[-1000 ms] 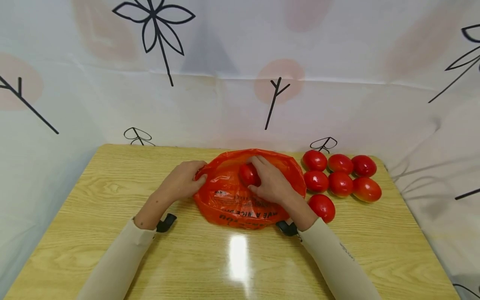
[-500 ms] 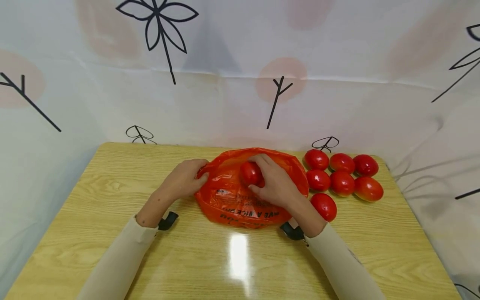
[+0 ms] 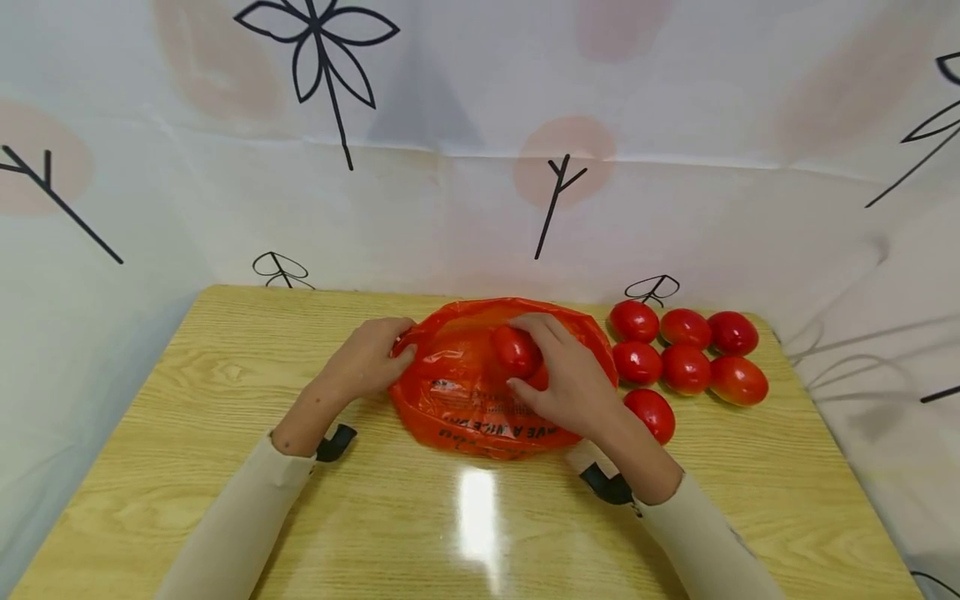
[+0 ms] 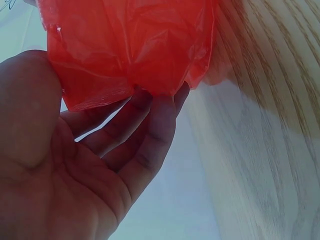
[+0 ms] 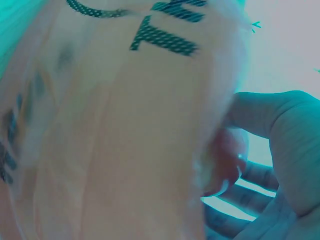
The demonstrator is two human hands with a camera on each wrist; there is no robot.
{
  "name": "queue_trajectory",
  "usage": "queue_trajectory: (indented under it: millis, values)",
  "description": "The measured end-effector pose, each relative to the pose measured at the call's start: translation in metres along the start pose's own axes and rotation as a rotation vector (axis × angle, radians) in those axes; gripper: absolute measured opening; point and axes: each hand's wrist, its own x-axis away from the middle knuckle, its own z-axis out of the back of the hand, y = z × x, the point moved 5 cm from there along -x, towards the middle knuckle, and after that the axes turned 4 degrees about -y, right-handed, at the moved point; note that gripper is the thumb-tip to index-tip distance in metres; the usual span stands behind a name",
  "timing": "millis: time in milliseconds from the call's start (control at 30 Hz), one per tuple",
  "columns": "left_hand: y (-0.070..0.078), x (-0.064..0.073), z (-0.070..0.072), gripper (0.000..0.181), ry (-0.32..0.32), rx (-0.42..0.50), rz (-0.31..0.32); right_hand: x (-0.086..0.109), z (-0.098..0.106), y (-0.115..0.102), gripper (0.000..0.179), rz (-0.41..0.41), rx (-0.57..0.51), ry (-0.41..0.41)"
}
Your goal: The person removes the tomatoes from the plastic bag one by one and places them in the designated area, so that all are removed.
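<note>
A red plastic bag with dark print lies on the table, its mouth spread wide. At its left rim my left hand grips the film; in the left wrist view the fingertips meet the bag's edge, with the thumb on the near side. My right hand holds a glossy red tomato between thumb and fingers, over the bag's mouth. The right wrist view shows the bag's printed side large in front, partly hiding that tomato.
Right of the bag, several more tomatoes lie close together, one nearer me beside my right forearm. The wooden table ends at a patterned cloth behind. Dark wrist straps hang under both wrists.
My right hand and the tomato in it have shifted a little to the right over the bag. The left hand keeps its grip on the rim, almost unmoved.
</note>
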Motion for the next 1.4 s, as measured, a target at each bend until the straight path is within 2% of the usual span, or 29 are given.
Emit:
queue_trajectory:
  millis: [300,1000,1400]
  values:
    - [-0.001,-0.001,0.002,0.023,0.016,0.009,0.015,0.017,0.013,-0.003,0.075,0.025,-0.001,0.086]
    - [-0.003,-0.002,0.004,0.025,0.033,0.016,0.035,0.058,0.031,0.005,0.078,-0.035,-0.019,0.202]
    - [-0.004,-0.002,0.004,0.025,0.022,0.032,0.050,0.075,0.043,0.015,0.081,-0.040,0.026,0.273]
